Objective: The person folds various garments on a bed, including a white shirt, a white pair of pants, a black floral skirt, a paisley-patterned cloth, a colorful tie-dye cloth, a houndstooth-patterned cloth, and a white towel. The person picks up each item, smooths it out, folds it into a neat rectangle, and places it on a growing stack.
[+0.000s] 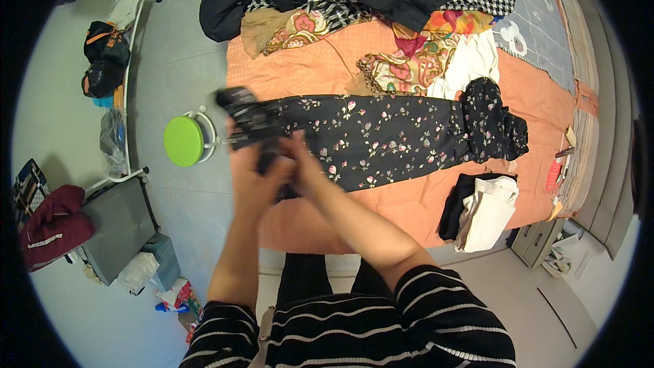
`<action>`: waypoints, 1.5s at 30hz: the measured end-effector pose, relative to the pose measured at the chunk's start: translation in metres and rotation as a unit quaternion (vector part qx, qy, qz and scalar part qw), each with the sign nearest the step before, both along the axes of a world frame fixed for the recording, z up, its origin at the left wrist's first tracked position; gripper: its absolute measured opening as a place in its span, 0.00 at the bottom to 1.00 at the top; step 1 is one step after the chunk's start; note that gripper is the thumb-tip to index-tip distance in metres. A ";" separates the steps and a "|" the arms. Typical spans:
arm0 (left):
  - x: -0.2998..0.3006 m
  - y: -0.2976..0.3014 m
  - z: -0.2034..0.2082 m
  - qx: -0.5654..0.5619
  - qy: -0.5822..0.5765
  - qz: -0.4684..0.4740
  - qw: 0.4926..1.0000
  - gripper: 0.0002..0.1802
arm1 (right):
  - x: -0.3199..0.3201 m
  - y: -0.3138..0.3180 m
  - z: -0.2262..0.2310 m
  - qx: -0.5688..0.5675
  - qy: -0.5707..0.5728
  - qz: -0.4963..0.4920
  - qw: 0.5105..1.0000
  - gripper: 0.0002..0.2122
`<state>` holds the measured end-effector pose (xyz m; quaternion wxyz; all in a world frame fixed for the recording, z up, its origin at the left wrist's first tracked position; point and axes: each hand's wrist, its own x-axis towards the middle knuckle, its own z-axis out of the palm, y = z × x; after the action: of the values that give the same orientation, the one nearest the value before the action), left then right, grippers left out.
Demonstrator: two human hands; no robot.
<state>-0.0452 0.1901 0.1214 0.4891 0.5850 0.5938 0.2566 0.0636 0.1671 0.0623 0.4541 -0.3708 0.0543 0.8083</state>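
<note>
Left hand (255,178) and right hand (300,165), close together, were curled around the bunched end of the dress (381,136); fingertips blurred. Dress extended rightward from them. Bed (415,211) edge lay just below the hands; a bed strip showed to their right, floor (194,208) and stool (184,141) leftward.

matt cloth, smooth plastic
the black floral dress (381,140) looks smooth and matt; the orange bedspread (409,211) is finely textured cloth; the green stool seat (184,141) looks like smooth plastic, the clear bag (114,140) crinkled, glossy plastic.
</note>
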 end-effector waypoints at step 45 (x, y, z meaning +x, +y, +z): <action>0.026 -0.028 -0.142 0.162 0.315 0.065 0.933 0.37 | 0.293 -0.052 -0.021 0.175 -0.848 -0.081 0.494 0.15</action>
<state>-0.0190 0.1624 -0.0202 0.1577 0.6673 0.7045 0.1828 0.3562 0.1150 0.0412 0.4004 -0.7844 -0.4702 0.0574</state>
